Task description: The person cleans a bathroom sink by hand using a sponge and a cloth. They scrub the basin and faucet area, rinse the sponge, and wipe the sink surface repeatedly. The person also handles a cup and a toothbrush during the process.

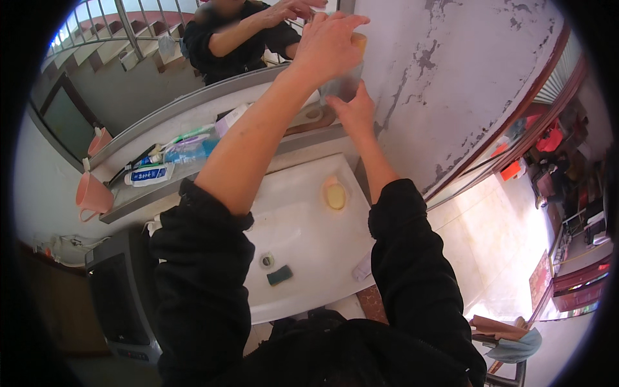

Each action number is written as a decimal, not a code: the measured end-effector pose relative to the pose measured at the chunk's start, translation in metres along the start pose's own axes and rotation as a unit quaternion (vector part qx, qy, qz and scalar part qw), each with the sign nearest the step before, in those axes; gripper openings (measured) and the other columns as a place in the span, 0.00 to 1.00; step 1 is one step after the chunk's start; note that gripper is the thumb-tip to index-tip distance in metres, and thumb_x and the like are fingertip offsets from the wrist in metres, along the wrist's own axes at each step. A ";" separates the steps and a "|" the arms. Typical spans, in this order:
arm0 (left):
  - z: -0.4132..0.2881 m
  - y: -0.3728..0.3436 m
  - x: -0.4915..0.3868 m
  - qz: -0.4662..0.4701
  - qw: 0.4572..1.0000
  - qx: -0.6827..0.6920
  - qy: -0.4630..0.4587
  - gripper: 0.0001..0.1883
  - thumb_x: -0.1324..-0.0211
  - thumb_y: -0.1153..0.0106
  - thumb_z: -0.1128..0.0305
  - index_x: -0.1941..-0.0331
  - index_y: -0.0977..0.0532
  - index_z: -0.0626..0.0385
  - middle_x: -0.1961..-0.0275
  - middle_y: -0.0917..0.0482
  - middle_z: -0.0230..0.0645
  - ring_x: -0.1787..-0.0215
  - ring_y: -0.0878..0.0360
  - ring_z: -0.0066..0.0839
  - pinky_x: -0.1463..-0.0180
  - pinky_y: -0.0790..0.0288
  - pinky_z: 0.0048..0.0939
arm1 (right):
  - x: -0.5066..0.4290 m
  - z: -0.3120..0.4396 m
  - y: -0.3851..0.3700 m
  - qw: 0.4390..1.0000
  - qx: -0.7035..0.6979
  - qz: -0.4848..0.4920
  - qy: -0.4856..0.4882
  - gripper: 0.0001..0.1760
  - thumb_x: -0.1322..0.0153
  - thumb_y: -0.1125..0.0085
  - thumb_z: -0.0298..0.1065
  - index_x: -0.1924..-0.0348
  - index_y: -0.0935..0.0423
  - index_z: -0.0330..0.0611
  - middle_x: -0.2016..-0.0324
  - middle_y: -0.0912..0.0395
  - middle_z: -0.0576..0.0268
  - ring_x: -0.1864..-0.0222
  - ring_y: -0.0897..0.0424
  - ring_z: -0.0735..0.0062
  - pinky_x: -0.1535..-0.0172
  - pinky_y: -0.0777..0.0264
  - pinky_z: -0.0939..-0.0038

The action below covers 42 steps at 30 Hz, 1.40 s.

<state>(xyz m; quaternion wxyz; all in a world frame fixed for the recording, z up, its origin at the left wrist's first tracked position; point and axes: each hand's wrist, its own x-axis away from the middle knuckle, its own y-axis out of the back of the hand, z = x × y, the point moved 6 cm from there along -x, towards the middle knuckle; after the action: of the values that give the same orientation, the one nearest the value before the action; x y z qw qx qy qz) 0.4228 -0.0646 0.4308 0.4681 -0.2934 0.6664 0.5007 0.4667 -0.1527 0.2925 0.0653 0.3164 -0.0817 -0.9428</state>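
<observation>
At the right end of the shelf, my right hand (359, 112) grips the lower part of a greyish translucent container (342, 86), thumb on the near side. My left hand (331, 46) is over the upper part of that container, with its back towards me. A yellow piece (359, 42) shows beside the left fingers; what it belongs to is unclear. The left palm and the container's top are hidden, so I cannot see what that hand holds. Both forearms reach across a white washbasin (300, 203) under the mirror (159, 77).
The shelf (145, 193) carries a toothpaste tube (149, 175), toothbrushes and a pink mug (95, 194) at its left end. Soap (335, 196) lies at the basin's back right, a green sponge (280, 275) near the drain (266, 260). A dark appliance (121, 290) stands left; a peeling wall (435, 72) rises right.
</observation>
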 end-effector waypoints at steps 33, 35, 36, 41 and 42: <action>0.080 0.169 0.467 0.120 0.889 -0.203 0.392 0.18 0.47 0.43 0.74 0.50 0.29 0.59 0.53 0.28 0.42 0.48 0.31 0.44 0.51 0.39 0.42 | 0.417 -0.109 -0.143 0.834 0.119 0.524 -0.127 0.11 0.28 0.52 0.26 0.56 0.22 0.38 0.65 0.17 0.45 0.61 0.18 0.45 0.54 0.24 0.58; 0.091 0.163 0.488 0.140 0.882 -0.164 0.419 0.19 0.48 0.45 0.77 0.50 0.29 0.59 0.53 0.27 0.41 0.48 0.30 0.44 0.50 0.39 0.43 | 0.435 -0.135 -0.143 0.808 0.156 0.556 -0.114 0.12 0.28 0.53 0.26 0.56 0.22 0.39 0.63 0.18 0.43 0.59 0.20 0.40 0.53 0.25 0.54; 0.093 0.161 0.493 0.149 0.879 -0.142 0.431 0.19 0.49 0.47 0.78 0.49 0.28 0.59 0.53 0.26 0.41 0.49 0.30 0.44 0.49 0.39 0.44 | 0.437 -0.142 -0.142 0.792 0.180 0.572 -0.115 0.12 0.30 0.52 0.27 0.56 0.22 0.42 0.62 0.18 0.44 0.58 0.20 0.42 0.52 0.25 0.53; 0.035 0.143 0.465 0.166 0.902 -0.057 0.395 0.15 0.47 0.50 0.81 0.55 0.25 0.57 0.52 0.22 0.41 0.47 0.26 0.44 0.41 0.36 0.40 | 0.439 -0.148 -0.150 0.756 0.213 0.598 -0.159 0.14 0.34 0.51 0.29 0.56 0.23 0.45 0.60 0.20 0.45 0.53 0.21 0.44 0.52 0.26 0.51; 0.033 0.145 0.473 0.144 0.883 -0.029 0.445 0.16 0.47 0.50 0.81 0.54 0.25 0.57 0.51 0.22 0.41 0.46 0.26 0.43 0.41 0.36 0.40 | 0.440 -0.141 -0.161 0.767 0.158 0.598 -0.170 0.14 0.34 0.50 0.29 0.56 0.23 0.45 0.59 0.20 0.45 0.53 0.21 0.44 0.52 0.26 0.51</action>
<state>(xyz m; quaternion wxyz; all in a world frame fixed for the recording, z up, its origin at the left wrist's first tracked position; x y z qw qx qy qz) 0.1243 0.0505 0.0517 0.0362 -0.3995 0.8245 0.3990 0.1927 -0.0881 -0.1078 0.5500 0.0442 -0.4124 -0.7249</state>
